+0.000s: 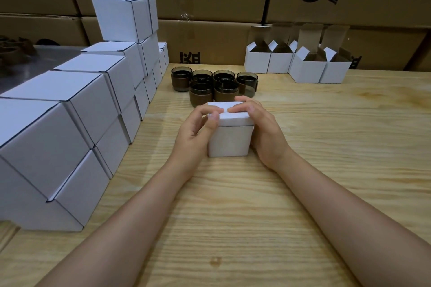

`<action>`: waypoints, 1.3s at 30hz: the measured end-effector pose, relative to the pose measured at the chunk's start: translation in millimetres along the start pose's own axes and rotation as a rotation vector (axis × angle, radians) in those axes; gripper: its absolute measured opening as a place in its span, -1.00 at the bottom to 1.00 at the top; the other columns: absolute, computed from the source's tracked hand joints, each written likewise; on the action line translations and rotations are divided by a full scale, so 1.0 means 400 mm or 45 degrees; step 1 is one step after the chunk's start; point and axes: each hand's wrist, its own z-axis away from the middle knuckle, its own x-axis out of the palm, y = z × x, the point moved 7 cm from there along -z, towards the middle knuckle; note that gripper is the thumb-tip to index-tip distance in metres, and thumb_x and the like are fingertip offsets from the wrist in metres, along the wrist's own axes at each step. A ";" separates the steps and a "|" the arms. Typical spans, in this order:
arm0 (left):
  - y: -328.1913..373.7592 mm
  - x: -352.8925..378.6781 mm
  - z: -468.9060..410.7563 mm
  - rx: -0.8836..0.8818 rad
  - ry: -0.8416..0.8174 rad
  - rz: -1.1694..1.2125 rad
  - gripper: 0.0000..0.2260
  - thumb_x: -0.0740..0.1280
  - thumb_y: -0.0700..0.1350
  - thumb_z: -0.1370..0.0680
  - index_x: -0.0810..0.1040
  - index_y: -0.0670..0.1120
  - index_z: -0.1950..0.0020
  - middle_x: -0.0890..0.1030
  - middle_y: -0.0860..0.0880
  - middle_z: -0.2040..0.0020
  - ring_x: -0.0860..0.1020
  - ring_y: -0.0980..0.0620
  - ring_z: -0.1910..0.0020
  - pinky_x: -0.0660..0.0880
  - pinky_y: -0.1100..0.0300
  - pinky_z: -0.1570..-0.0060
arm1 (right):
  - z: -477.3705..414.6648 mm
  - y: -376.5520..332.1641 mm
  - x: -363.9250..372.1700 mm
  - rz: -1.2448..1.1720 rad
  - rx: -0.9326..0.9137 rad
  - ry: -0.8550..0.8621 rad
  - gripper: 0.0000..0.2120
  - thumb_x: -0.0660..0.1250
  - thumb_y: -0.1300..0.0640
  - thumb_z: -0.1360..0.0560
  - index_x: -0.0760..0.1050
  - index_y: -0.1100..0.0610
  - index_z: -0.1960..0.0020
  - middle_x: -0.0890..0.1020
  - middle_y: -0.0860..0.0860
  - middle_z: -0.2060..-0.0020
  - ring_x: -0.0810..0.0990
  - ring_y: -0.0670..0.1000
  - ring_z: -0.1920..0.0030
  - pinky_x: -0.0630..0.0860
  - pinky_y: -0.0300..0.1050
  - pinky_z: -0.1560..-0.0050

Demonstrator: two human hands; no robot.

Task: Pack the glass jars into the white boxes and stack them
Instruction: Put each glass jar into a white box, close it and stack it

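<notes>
Nearest me on the table [233, 228], both bare forearms ran fwd to one white box [229, 141] standing upright at centre, lid flap down and flush w/ the front wall. I saw the left hand [192, 140] gripping its left side: fingers [201, 110] curled over the top left edge, thumb pressed on the front left corner of the lid. The right hand [264, 134] gripped the right side, palm against the wall, its fingers bent over and resting on the lid top, tips almost meeting the left ones. What was inside the white box, I couldn't tell.

To the left, a stack of closed boxes [70, 128] ran along the table from near to far, mostly two high, w/ a taller bit at the far end. It stood well apart from the white box.

Just behind the white box stood six glass jars [213, 86], dark glass w/ brown sleeves round the lower part, upright, bunched in two rows. The nearest pair sat just beyond the hands.

Further back on the right, four open boxes [299, 66] stood side by side, flaps up, brown inside. Far left lay a grey metal surface [51, 58] w/ some brown items too blurred to ID. Behind everything rose a wall of brown cartons [221, 7] w/ black print.
</notes>
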 end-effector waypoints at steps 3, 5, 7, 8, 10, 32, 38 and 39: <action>-0.013 -0.007 -0.007 -0.044 0.063 0.022 -0.89 0.26 -0.14 -0.61 0.53 -0.03 0.09 0.58 0.38 0.13 0.51 0.38 0.09 0.45 0.40 0.08 | -0.003 0.012 0.002 -0.008 0.077 -0.005 -0.78 0.20 0.06 -0.40 0.63 -0.04 0.16 0.44 -0.07 -0.23 0.38 -0.05 -0.31 0.32 -0.10 -0.26; -0.021 -0.009 -0.009 -0.068 0.066 0.034 -0.84 0.27 -0.25 -0.59 0.54 -0.03 0.11 0.58 0.38 0.16 0.52 0.39 0.09 0.44 0.44 0.09 | -0.005 0.015 0.007 -0.034 0.109 -0.042 -0.74 0.21 0.13 -0.35 0.61 -0.02 0.05 0.42 -0.03 -0.25 0.40 0.02 -0.29 0.36 -0.10 -0.21; -0.023 -0.008 -0.011 -0.079 0.058 0.044 -0.79 0.25 -0.29 -0.59 0.54 0.02 0.06 0.59 0.32 0.11 0.53 0.33 0.09 0.45 0.43 0.11 | -0.006 0.020 0.011 -0.124 0.160 -0.096 -0.67 0.23 0.16 -0.35 0.58 -0.06 -0.05 0.43 0.10 -0.27 0.46 0.11 -0.17 0.45 -0.06 -0.08; -0.024 -0.008 -0.012 -0.088 0.055 0.065 -0.77 0.24 -0.30 -0.59 0.53 0.04 0.01 0.60 0.25 0.04 0.53 0.29 0.07 0.47 0.39 0.11 | -0.006 0.022 0.011 -0.147 0.175 -0.111 -0.66 0.24 0.16 -0.35 0.56 -0.09 -0.08 0.43 0.14 -0.28 0.48 0.12 -0.13 0.46 -0.05 -0.03; -0.027 -0.007 -0.013 -0.108 0.047 0.119 -0.76 0.23 -0.29 -0.60 0.48 0.06 -0.08 0.57 0.05 -0.14 0.54 0.20 0.00 0.50 0.33 0.07 | -0.005 0.025 0.005 -0.112 0.173 -0.107 -0.69 0.26 0.14 -0.38 0.54 -0.07 -0.08 0.47 0.08 -0.24 0.48 0.08 -0.14 0.46 -0.05 -0.06; -0.092 -0.065 -0.019 -0.362 0.518 0.403 -0.71 0.18 -0.12 -0.65 0.21 0.14 -0.31 0.41 0.09 -0.11 0.53 0.01 -0.11 0.55 0.21 0.06 | -0.269 -0.320 0.222 0.130 -0.256 -0.018 -0.40 0.54 0.21 -0.35 0.30 0.10 -0.27 0.41 0.08 -0.25 0.48 0.08 -0.19 0.61 -0.03 -0.05; -0.101 -0.060 -0.019 -0.367 0.485 0.399 -0.70 0.16 -0.14 -0.65 0.21 0.13 -0.33 0.45 0.04 -0.12 0.54 0.05 -0.08 0.52 0.26 0.10 | -0.370 -0.325 0.371 0.193 -0.212 -0.063 -0.36 0.55 0.22 -0.34 0.32 0.16 -0.31 0.39 0.15 -0.28 0.42 0.10 -0.23 0.54 -0.03 -0.15; -0.102 -0.059 -0.019 -0.369 0.475 0.392 -0.70 0.15 -0.15 -0.65 0.21 0.13 -0.32 0.47 0.00 -0.13 0.54 0.05 -0.07 0.54 0.22 0.06 | -0.375 -0.313 0.380 0.203 -0.197 -0.068 -0.36 0.55 0.21 -0.34 0.32 0.16 -0.31 0.39 0.15 -0.28 0.41 0.10 -0.24 0.53 -0.03 -0.16</action>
